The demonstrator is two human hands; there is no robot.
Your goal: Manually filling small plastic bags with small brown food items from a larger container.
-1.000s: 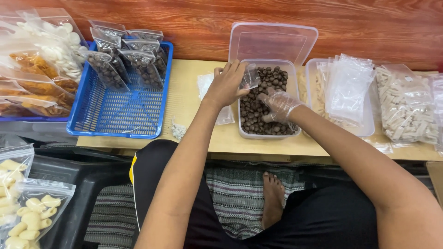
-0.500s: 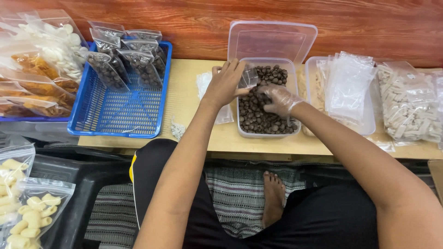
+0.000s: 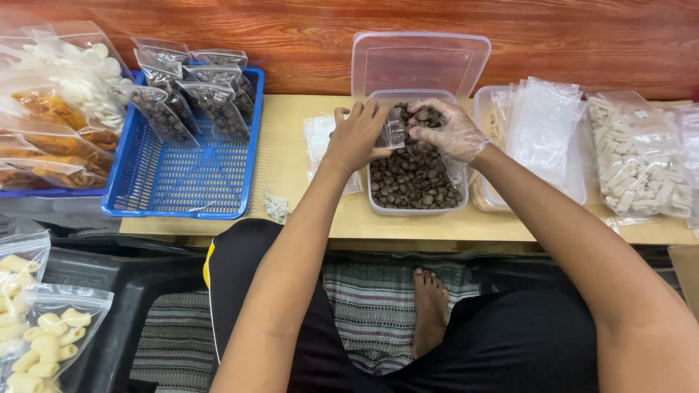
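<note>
My left hand [image 3: 355, 137] pinches a small clear plastic bag [image 3: 394, 130] and holds it over a clear plastic tub [image 3: 378, 206] full of brown round snacks [image 3: 416, 178]. My right hand [image 3: 448, 129], in a thin clear glove, is closed on a few of the brown snacks right at the bag's mouth. The tub's hinged lid [image 3: 420, 64] stands open against the wooden wall.
A blue basket [image 3: 182, 171] at the left holds several filled bags of brown snacks [image 3: 196, 102]. Empty clear bags [image 3: 542, 127] lie in another tub at the right, beside a bag of pale sticks [image 3: 641, 160]. Bags of other snacks [image 3: 58, 109] lie far left.
My right hand rose out of the tub with brown snacks and moved up to the bag's mouth. My left hand stayed holding the bag.
</note>
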